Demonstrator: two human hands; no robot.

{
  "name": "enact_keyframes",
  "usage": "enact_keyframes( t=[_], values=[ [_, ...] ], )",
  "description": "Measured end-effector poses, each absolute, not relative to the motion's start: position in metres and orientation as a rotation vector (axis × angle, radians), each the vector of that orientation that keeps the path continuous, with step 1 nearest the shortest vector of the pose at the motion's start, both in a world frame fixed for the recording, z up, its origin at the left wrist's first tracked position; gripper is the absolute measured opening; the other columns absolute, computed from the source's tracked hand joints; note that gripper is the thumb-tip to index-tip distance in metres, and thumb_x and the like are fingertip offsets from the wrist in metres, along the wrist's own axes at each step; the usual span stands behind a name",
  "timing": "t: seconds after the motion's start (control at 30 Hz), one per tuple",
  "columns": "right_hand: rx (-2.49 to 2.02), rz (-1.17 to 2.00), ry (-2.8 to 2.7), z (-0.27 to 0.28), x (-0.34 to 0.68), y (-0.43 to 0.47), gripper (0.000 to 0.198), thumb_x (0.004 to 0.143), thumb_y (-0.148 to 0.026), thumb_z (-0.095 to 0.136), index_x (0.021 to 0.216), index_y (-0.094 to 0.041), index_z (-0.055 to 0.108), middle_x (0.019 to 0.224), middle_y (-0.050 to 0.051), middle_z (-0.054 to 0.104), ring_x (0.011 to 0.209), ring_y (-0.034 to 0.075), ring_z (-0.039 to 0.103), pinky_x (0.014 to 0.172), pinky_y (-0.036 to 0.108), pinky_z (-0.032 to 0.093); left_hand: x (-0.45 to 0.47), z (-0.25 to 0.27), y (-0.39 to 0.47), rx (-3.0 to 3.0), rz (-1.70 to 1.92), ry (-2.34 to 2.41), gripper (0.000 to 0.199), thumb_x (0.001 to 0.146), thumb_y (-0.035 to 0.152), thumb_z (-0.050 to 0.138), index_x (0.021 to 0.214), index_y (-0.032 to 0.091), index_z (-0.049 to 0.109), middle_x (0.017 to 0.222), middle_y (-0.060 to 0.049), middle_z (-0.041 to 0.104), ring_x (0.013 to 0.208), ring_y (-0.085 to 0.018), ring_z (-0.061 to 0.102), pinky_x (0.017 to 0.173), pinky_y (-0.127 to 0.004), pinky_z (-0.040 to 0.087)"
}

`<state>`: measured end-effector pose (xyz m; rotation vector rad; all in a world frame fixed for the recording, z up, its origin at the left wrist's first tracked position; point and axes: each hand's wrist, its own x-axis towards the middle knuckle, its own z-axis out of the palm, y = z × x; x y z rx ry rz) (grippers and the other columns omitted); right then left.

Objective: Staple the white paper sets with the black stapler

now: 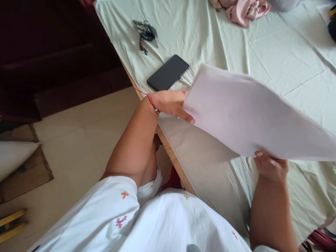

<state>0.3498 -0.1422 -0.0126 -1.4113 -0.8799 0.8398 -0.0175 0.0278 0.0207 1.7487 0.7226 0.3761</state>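
A stack of white paper sheets (244,112) is held up above the cloth-covered surface, tilted and slightly bowed. My left hand (174,105), with a red string at the wrist, grips its left edge, thumb on top and the other fingers underneath, mostly hidden. At the near edge, my right hand (271,166) pinches the sheets, its thumb on the upper face and its fingers below. The top sheet looks blank. Just beyond my left hand lies a black smartphone (168,72), screen up and dark.
Pale green cloth (265,52) with creases covers the surface, which has a wooden edge (173,157). Keys (145,33) lie past the phone. Pink fabric (246,12) is bunched at the far side. Tiled floor (78,140) and a cardboard piece (28,171) show at left.
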Motion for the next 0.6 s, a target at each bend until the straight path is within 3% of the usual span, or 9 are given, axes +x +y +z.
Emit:
enact_keyframes(
  t=[0.1,0.27,0.5,0.6],
  values=[
    [-1.354,0.784,-0.918,-0.012,0.343,-0.139,0.050,0.043,-0.020,0.096,0.088,-0.027,0.074,0.114,-0.001,0.077,0.121,0.028,0.067,0.115,0.058,0.050,-0.020,0.023,0.027,1.866,0.153,0.659,0.038,0.066,0.051,0.083,0.095,0.028,0.076,0.110,0.006,0.080,0.104,-0.018,0.066,0.099,-0.032,0.054],
    [-1.343,0.834,-0.934,-0.011,0.345,-0.140,0.047,0.044,-0.019,0.096,0.086,-0.026,0.074,0.107,-0.001,0.078,0.121,0.027,0.067,0.115,0.053,0.051,-0.020,0.022,0.031,1.890,0.132,0.651,0.033,0.066,0.044,0.082,0.092,0.025,0.076,0.095,0.002,0.081,0.104,-0.023,0.068,0.102,-0.039,0.054],
    [-1.400,0.729,-1.004,-0.022,0.341,-0.142,0.048,0.052,-0.028,0.096,0.095,-0.026,0.073,0.112,0.000,0.075,0.124,0.026,0.066,0.114,0.052,0.052,-0.016,0.014,0.029,1.798,0.138,0.702,0.035,0.069,0.039,0.082,0.098,0.019,0.075,0.113,-0.005,0.080,0.102,-0.025,0.067,0.099,-0.043,0.054],
    [-1.451,0.798,-0.993,-0.021,0.337,-0.141,0.053,0.055,-0.038,0.097,0.101,-0.030,0.074,0.116,0.000,0.076,0.127,0.027,0.065,0.118,0.053,0.049,-0.017,0.018,0.026,1.868,0.136,0.643,0.042,0.085,0.044,0.070,0.115,0.015,0.073,0.128,-0.008,0.075,0.115,-0.024,0.064,0.108,-0.038,0.049]
  ],
)
